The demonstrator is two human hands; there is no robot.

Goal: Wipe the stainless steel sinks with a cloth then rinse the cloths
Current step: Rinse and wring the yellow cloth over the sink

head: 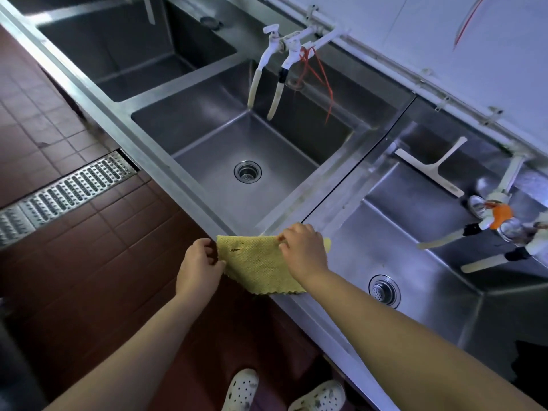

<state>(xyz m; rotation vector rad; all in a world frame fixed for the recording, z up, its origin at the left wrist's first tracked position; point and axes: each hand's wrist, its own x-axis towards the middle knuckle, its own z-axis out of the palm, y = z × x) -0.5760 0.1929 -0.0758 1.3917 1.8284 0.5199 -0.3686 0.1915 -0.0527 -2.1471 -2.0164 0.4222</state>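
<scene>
a yellow cloth (261, 262) is stretched out flat between both hands over the front rim of the stainless steel sinks, right where the divider between the middle sink (326, 185) and the right sink (430, 292) meets the front edge, at about 6 o'clock from the middle drain (247, 172). the left hand (199, 266) pinches the cloth's left edge, fingers curled in tight against the thumb. the right hand (302, 250) grips the cloth's upper right part, fingers bent over the fabric with the knuckles up. the cloth has a small dark tear or stain near its upper left, and its lower scalloped edge hangs past the rim toward the floor.

at 12 o'clock from the cloth, two white taps (281, 51) with pale hose ends hang into the middle sink, with red string (321, 75) trailing from them. a third sink (133, 48) lies at 11 o'clock. at 2 o'clock a white squeegee (430, 170) rests on the back ledge of the right sink, and at 3 o'clock more taps, one with an orange handle (501, 215), reach over it. the right drain (384, 290) sits at 4 o'clock from the cloth. a metal floor grate (68, 191) runs across the dark red tiles at 9 o'clock, and two white perforated clogs (241, 390) show at 6 o'clock.
</scene>
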